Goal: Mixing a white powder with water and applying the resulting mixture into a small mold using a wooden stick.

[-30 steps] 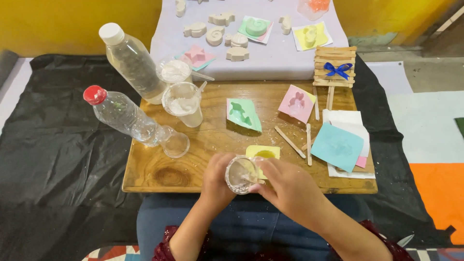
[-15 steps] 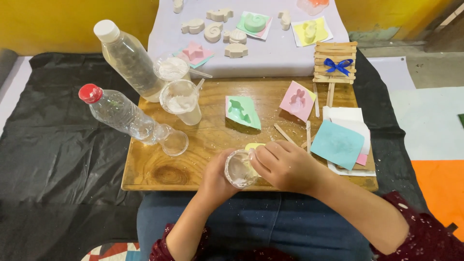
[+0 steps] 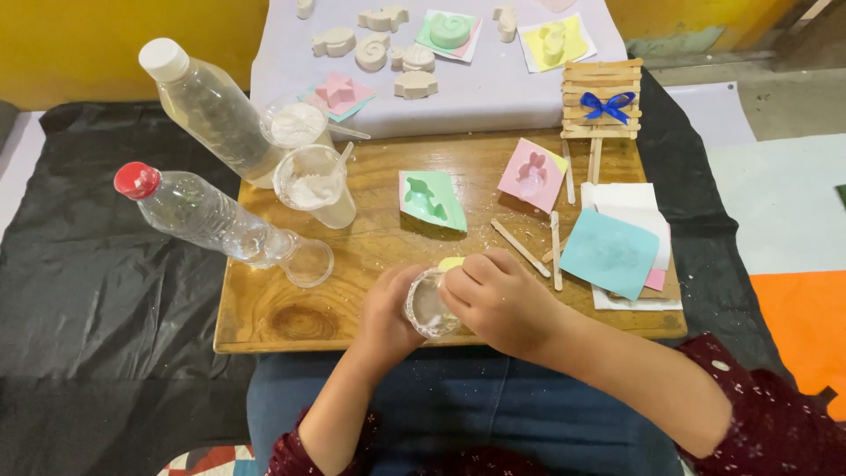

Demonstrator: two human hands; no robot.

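Near edge of the wooden bench (image 3: 264,317): left hand (image 3: 388,308) cradles a small clear plastic cup (image 3: 429,308) from its left; right hand (image 3: 498,300), grip closed over the rim, covers a yellow mould (image 3: 450,264). Beyond: green mould (image 3: 432,198), red-capped clear bottle (image 3: 194,211).

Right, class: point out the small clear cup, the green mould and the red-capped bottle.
small clear cup (image 3: 429,308): head view, its inside.
green mould (image 3: 432,199): head view, its middle.
red-capped bottle (image 3: 196,212): head view, its clear body.

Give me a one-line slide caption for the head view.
Both hands, left and right, hold a small clear cup over a wooden tray.
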